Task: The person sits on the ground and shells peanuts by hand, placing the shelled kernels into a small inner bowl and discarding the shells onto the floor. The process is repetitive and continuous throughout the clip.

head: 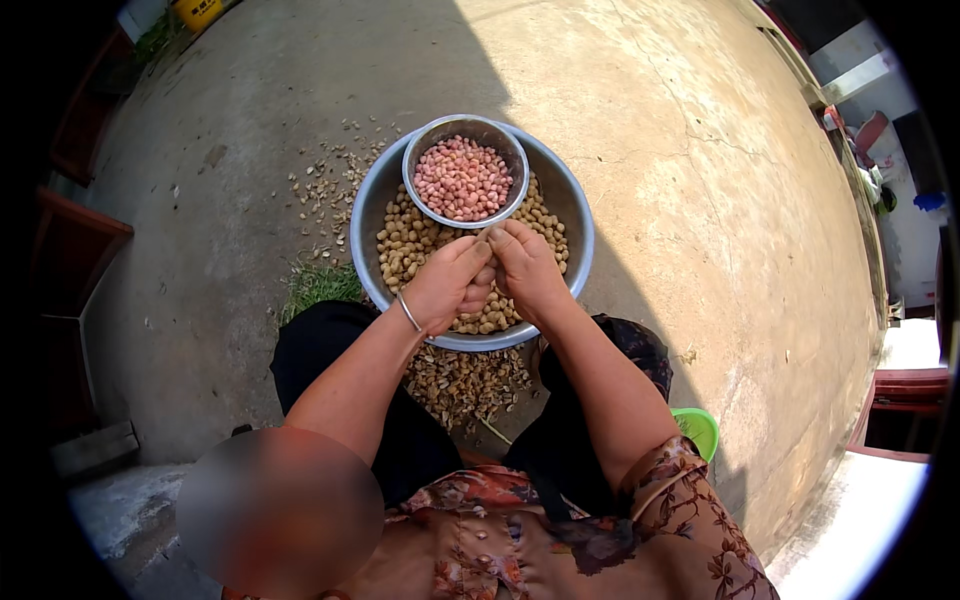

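My left hand (450, 281), with a bangle (409, 311) at its wrist, meets my right hand (529, 266) over a large metal basin (579, 225). Both have curled fingers, and their thumbs and fingertips come together. The fingers hide whatever may be pinched there. Unshelled peanuts (405, 236) fill much of the basin beneath my hands. A smaller metal bowl (520, 161), resting inside the basin at its far side, holds pink shelled peanut kernels (463, 178). My fingertips are just at the bowl's near rim.
Broken peanut shells (465, 382) lie between my legs, with more scattered shells (330, 187) left of the basin. Green grass (322, 289) is by my left knee. A green plastic basin (697, 431) stands right of me on the concrete floor (712, 262). A yellow bucket (196, 11) is far left.
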Motion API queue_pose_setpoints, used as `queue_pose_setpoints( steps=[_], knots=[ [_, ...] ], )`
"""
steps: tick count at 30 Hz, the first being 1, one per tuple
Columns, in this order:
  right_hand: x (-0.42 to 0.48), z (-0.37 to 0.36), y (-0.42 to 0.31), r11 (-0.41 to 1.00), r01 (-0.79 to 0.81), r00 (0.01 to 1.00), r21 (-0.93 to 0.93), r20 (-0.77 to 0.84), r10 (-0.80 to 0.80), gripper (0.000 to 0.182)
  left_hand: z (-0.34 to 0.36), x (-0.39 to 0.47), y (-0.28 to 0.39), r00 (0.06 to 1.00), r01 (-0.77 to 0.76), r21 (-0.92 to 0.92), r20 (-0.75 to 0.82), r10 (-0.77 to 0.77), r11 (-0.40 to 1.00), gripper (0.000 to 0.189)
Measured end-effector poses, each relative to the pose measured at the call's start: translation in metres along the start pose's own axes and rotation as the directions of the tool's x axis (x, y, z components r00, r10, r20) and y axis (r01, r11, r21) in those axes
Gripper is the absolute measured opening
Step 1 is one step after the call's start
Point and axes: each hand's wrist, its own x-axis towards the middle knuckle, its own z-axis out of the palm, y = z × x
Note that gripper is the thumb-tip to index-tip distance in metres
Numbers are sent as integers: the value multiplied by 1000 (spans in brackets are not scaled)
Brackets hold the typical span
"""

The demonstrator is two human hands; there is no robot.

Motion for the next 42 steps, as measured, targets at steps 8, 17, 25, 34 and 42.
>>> queue_pose_setpoints(
  steps=[8, 17, 25, 34, 42],
  knots=[
    [-7, 2, -22, 940, -186, 977, 284, -44, 207, 17, 5, -2, -6, 991, -131, 46, 22, 130, 990, 17],
    [-7, -4, -30, 935, -156, 978, 319, -81, 191, 12, 3, 4, 1, 956, -259, -67, -161, 245, 964, 16],
    [0, -3, -13, 939, 150, 983, -310, -58, -176, 18, 5, 3, 0, 966, -215, -65, -159, 202, 975, 19],
    [-8, 9, -17, 730, 198, 962, -654, -12, -271, 19, -6, 6, -8, 958, -184, 117, -199, 204, 976, 22],
    [-4, 17, -7, 659, 141, 946, -739, -96, -311, 15, 13, 6, -9, 925, -145, 160, -329, 191, 976, 17]
  ],
)
